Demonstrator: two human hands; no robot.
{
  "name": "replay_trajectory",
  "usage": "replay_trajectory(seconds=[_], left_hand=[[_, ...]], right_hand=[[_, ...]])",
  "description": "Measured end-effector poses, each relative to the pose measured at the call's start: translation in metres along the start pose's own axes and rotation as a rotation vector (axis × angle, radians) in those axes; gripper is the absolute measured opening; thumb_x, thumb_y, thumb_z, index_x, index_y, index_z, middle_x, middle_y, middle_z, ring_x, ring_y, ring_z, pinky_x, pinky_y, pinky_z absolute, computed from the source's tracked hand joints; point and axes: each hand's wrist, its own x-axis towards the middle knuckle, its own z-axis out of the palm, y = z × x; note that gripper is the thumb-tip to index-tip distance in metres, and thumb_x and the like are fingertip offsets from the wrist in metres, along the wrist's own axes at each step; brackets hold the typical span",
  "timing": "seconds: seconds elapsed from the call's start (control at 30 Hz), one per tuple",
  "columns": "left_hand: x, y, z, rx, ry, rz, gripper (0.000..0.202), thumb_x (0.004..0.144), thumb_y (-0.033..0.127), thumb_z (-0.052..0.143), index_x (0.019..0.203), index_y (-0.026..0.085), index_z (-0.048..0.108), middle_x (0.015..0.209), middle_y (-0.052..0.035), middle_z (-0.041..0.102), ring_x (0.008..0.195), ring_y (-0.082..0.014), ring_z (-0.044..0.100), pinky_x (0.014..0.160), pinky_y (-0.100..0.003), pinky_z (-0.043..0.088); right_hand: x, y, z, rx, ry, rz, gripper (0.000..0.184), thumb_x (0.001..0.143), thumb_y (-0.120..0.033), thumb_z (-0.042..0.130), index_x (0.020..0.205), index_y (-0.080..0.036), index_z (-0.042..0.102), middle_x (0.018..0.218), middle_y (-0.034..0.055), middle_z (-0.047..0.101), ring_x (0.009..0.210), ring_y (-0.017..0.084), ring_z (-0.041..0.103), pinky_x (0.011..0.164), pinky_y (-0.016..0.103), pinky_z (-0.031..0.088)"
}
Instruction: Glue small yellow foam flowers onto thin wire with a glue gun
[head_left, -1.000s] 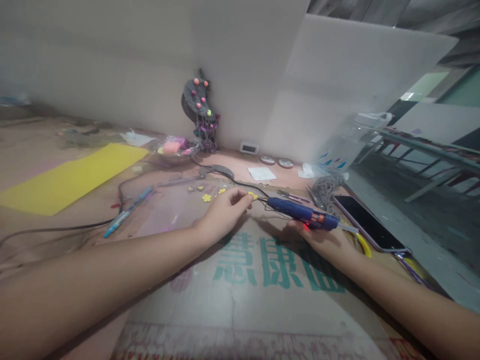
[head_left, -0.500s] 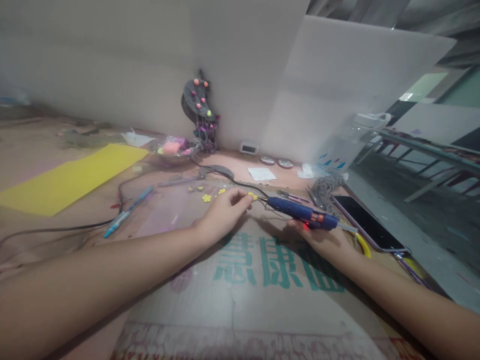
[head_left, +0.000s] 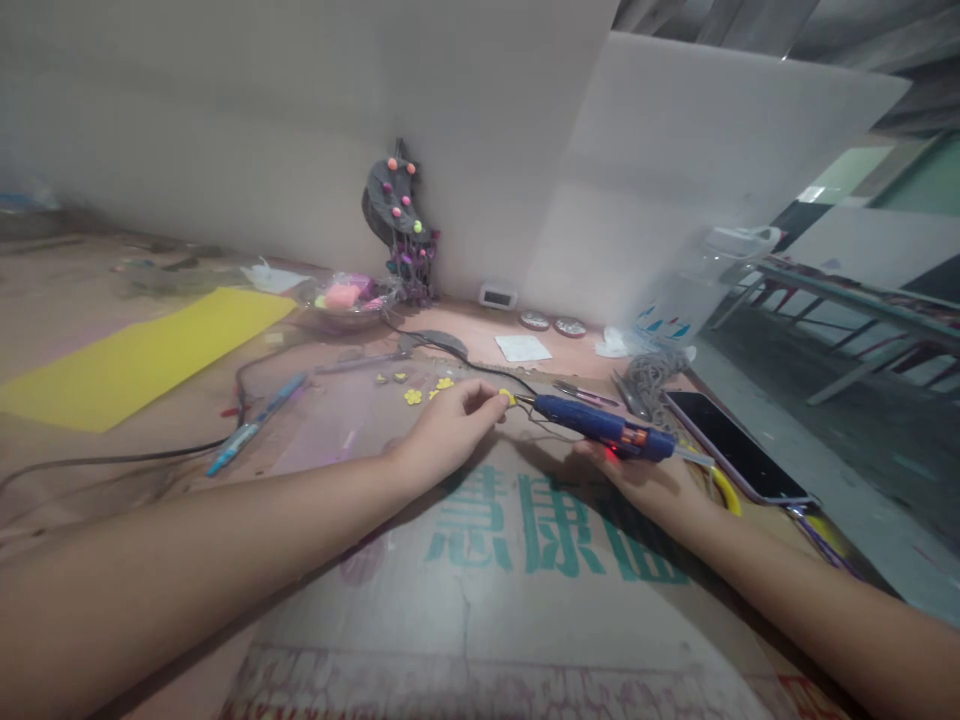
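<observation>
My left hand (head_left: 448, 432) pinches a small yellow piece (head_left: 509, 397) between thumb and fingertips, just above the cardboard sheet (head_left: 480, 580) with green characters. My right hand (head_left: 645, 480) grips a blue glue gun (head_left: 600, 426) from below. The gun's nozzle points left and touches the yellow piece. A red light glows under the gun. Several more small yellow pieces (head_left: 413, 396) lie on the cardboard beyond my left hand.
A dark phone (head_left: 731, 445) lies right of the gun, beside a grey tangle of cord (head_left: 651, 375). A blue pen (head_left: 255, 424), a black cable (head_left: 112, 457) and a yellow sheet (head_left: 135, 355) lie at left. A dark beaded ornament (head_left: 401, 215) leans in the corner.
</observation>
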Motion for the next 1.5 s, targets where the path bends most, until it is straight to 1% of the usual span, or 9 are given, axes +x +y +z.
replay_trajectory(seconds=[0.17, 0.33, 0.43, 0.53, 0.73, 0.97, 1.07, 1.33, 1.5], left_hand=[[0.0008, -0.0022, 0.0004, 0.011, -0.007, 0.010, 0.024, 0.088, 0.039, 0.055, 0.077, 0.017, 0.059, 0.075, 0.0003, 0.063, 0.070, -0.0131, 0.055, 0.068, -0.026, 0.040], [0.0001, -0.0041, 0.0012, -0.003, -0.024, 0.031, 0.022, 0.087, 0.037, 0.056, 0.079, 0.017, 0.059, 0.078, -0.0005, 0.064, 0.071, -0.0134, 0.056, 0.067, -0.026, 0.041], [-0.0006, -0.0032, 0.0014, -0.006, -0.024, 0.030, 0.022, 0.088, 0.037, 0.056, 0.079, 0.017, 0.059, 0.078, -0.0003, 0.063, 0.072, -0.0134, 0.057, 0.069, -0.026, 0.042], [-0.0008, -0.0018, 0.0013, -0.006, -0.016, 0.020, 0.022, 0.088, 0.037, 0.056, 0.079, 0.017, 0.059, 0.078, -0.0002, 0.064, 0.072, -0.0134, 0.057, 0.070, -0.026, 0.042], [0.0001, -0.0026, 0.0012, -0.006, -0.006, 0.019, 0.022, 0.087, 0.038, 0.056, 0.078, 0.017, 0.059, 0.077, -0.0005, 0.065, 0.072, -0.0141, 0.058, 0.070, -0.026, 0.043], [0.0005, -0.0039, 0.0008, 0.012, -0.001, 0.029, 0.023, 0.087, 0.039, 0.056, 0.078, 0.018, 0.059, 0.077, -0.0005, 0.065, 0.072, -0.0143, 0.057, 0.069, -0.026, 0.042], [0.0005, -0.0029, 0.0003, 0.025, 0.004, 0.028, 0.025, 0.087, 0.040, 0.055, 0.077, 0.018, 0.059, 0.077, -0.0006, 0.064, 0.072, -0.0145, 0.057, 0.069, -0.026, 0.041], [0.0006, -0.0008, 0.0001, 0.013, 0.019, 0.005, 0.024, 0.085, 0.041, 0.055, 0.078, 0.018, 0.059, 0.078, -0.0017, 0.064, 0.072, -0.0155, 0.056, 0.067, -0.026, 0.041], [0.0015, -0.0030, 0.0001, 0.004, 0.033, 0.001, 0.023, 0.085, 0.040, 0.056, 0.079, 0.018, 0.060, 0.078, -0.0017, 0.064, 0.073, -0.0152, 0.057, 0.068, -0.027, 0.041]], right_hand=[[0.0002, -0.0041, -0.0009, 0.016, 0.004, 0.013, 0.019, 0.079, -0.043, 0.062, 0.083, -0.026, 0.069, 0.080, 0.0039, 0.074, 0.077, 0.026, 0.071, 0.072, 0.039, 0.060], [0.0005, -0.0059, -0.0010, 0.023, 0.007, 0.031, 0.019, 0.077, -0.042, 0.063, 0.086, -0.027, 0.070, 0.083, 0.0047, 0.074, 0.081, 0.028, 0.071, 0.076, 0.041, 0.059], [0.0004, -0.0048, -0.0005, 0.047, -0.008, 0.044, 0.016, 0.077, -0.040, 0.062, 0.083, -0.027, 0.069, 0.079, 0.0042, 0.073, 0.075, 0.027, 0.070, 0.071, 0.040, 0.059], [0.0001, -0.0037, 0.0001, 0.021, -0.010, 0.047, 0.015, 0.076, -0.041, 0.062, 0.079, -0.027, 0.068, 0.073, 0.0035, 0.071, 0.071, 0.026, 0.069, 0.067, 0.038, 0.058], [0.0004, -0.0038, 0.0003, -0.033, 0.008, 0.043, 0.015, 0.075, -0.041, 0.062, 0.074, -0.026, 0.065, 0.070, 0.0022, 0.070, 0.066, 0.024, 0.067, 0.062, 0.036, 0.057], [-0.0005, -0.0021, -0.0015, -0.067, -0.003, 0.027, 0.019, 0.078, -0.045, 0.061, 0.081, -0.027, 0.068, 0.075, 0.0025, 0.072, 0.074, 0.025, 0.069, 0.069, 0.036, 0.058], [-0.0012, 0.0001, -0.0010, -0.061, 0.007, 0.037, 0.020, 0.079, -0.046, 0.061, 0.080, -0.027, 0.067, 0.077, 0.0024, 0.073, 0.077, 0.026, 0.070, 0.071, 0.036, 0.058], [-0.0005, -0.0012, -0.0010, -0.027, -0.002, 0.042, 0.017, 0.078, -0.044, 0.062, 0.077, -0.027, 0.065, 0.075, 0.0019, 0.072, 0.074, 0.025, 0.069, 0.069, 0.036, 0.058], [-0.0004, -0.0006, -0.0007, -0.032, 0.006, 0.025, 0.015, 0.079, -0.043, 0.061, 0.078, -0.027, 0.064, 0.075, 0.0018, 0.072, 0.071, 0.024, 0.069, 0.067, 0.036, 0.058]])
